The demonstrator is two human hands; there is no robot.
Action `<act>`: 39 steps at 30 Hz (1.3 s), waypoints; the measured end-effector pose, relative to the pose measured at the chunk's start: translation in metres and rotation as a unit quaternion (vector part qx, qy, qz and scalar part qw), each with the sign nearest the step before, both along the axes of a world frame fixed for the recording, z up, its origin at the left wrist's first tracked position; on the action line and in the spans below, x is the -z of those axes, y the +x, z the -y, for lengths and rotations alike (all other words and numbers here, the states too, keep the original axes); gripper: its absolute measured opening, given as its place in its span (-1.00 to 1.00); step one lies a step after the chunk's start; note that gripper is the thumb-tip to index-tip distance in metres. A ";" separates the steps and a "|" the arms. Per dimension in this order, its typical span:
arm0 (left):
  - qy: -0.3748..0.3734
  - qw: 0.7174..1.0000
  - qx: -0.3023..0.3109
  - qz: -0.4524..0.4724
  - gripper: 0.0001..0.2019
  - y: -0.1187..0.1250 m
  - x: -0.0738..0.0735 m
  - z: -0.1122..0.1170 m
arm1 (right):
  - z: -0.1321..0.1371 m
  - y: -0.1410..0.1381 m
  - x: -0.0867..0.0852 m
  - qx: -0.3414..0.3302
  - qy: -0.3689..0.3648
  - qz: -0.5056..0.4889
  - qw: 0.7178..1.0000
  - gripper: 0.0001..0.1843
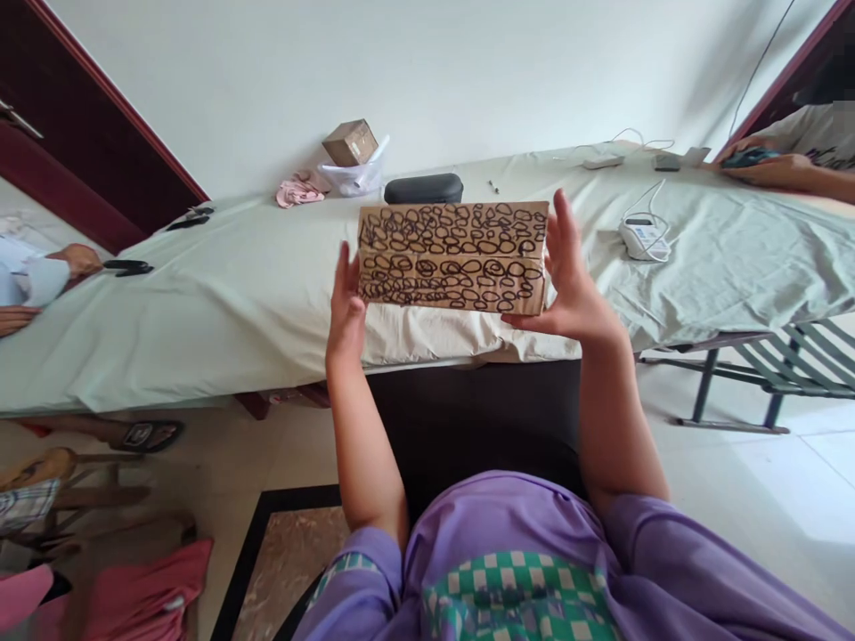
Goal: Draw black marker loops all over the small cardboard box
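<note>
Held up in front of me, above the near edge of the cloth-covered table, is a brown cardboard box (454, 258) covered in dark hand-drawn loops. A seam runs lengthwise across the side facing me. My left hand (347, 307) presses against its left end, thumb on the near side and some fingers hidden behind. At the opposite end, my right hand (567, 276) supports the box, with the thumb along the lower right corner and fingers raised along the end. Just behind the box lies a black oblong case (423, 189).
A pale green cloth (233, 285) covers the long table. Against the wall stand a plastic basket (357, 178) with a small carton (350, 142) and a pink cloth (302, 189). A white device (645, 236) with a cord sits right. People's hands (80, 260) show at both sides.
</note>
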State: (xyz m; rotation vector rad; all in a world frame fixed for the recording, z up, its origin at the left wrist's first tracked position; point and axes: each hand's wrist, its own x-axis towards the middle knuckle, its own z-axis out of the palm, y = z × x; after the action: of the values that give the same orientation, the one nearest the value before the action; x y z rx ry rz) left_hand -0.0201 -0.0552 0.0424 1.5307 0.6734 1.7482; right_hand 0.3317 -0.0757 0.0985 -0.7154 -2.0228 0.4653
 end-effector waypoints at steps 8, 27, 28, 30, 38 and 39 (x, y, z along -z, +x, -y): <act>-0.019 0.999 0.036 0.007 -0.20 0.022 -0.022 0.024 | 0.014 -0.002 -0.010 0.013 0.020 0.006 1.000 0.61; 0.067 0.979 -0.129 0.142 -0.59 0.020 -0.031 0.020 | -0.014 -0.044 0.028 -0.102 -0.406 -0.318 0.851 -0.11; 0.053 0.981 -0.131 0.135 -0.58 0.022 -0.033 0.021 | -0.016 -0.041 0.031 -0.125 -0.427 -0.298 0.844 -0.14; 0.019 0.981 -0.142 0.132 -0.48 0.027 -0.036 0.022 | -0.018 -0.038 0.035 -0.155 -0.439 -0.268 0.843 -0.16; -0.066 0.997 -0.033 0.021 0.19 0.043 -0.043 0.028 | -0.015 -0.057 0.038 -0.078 -0.393 -0.288 0.870 -0.25; -0.090 0.995 -0.035 0.009 0.24 0.042 -0.042 0.027 | -0.014 -0.055 0.038 -0.076 -0.397 -0.276 0.872 -0.25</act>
State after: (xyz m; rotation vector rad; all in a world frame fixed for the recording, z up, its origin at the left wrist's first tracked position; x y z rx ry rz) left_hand 0.0219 -0.0823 0.0844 1.3829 0.8601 1.7009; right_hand 0.2768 -0.0613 0.0610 -0.7741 -1.3011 1.4668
